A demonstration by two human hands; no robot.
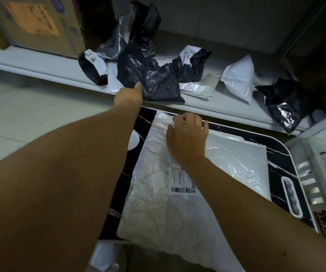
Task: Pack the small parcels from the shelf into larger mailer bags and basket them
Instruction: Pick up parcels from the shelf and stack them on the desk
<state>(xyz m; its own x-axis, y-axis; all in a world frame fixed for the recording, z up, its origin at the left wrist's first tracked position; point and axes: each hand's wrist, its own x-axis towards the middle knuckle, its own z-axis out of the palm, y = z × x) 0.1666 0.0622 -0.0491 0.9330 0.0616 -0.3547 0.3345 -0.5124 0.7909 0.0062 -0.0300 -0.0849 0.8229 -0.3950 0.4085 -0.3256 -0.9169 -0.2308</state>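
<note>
Mailer bag (178,209), large, white and crinkled, lies flat nearest me on a black marble-patterned table (282,160), with a printed shipping label (176,179) and barcode facing up. My right hand (187,138) rests at the bag's far end, fingers curled down and pinching the plastic at the edge near its mouth. Just right of the table stands a white slatted basket (315,173). Beyond the table runs a pale shelf (217,107) holding the small parcels. My left hand (128,95) reaches out to the shelf's front edge and grips the near corner of a black parcel (154,81), thumb on top; the fingers are hidden behind it. Left of that lies a black-and-white parcel (93,65), and behind it a crumpled grey and black bag (134,32). To the right sit another black-and-white parcel (193,63), a flat clear-wrapped packet (199,87), a plump white parcel (238,79) and a shiny black parcel (283,103). A cardboard box (36,24) stands at the shelf's far left.
</note>
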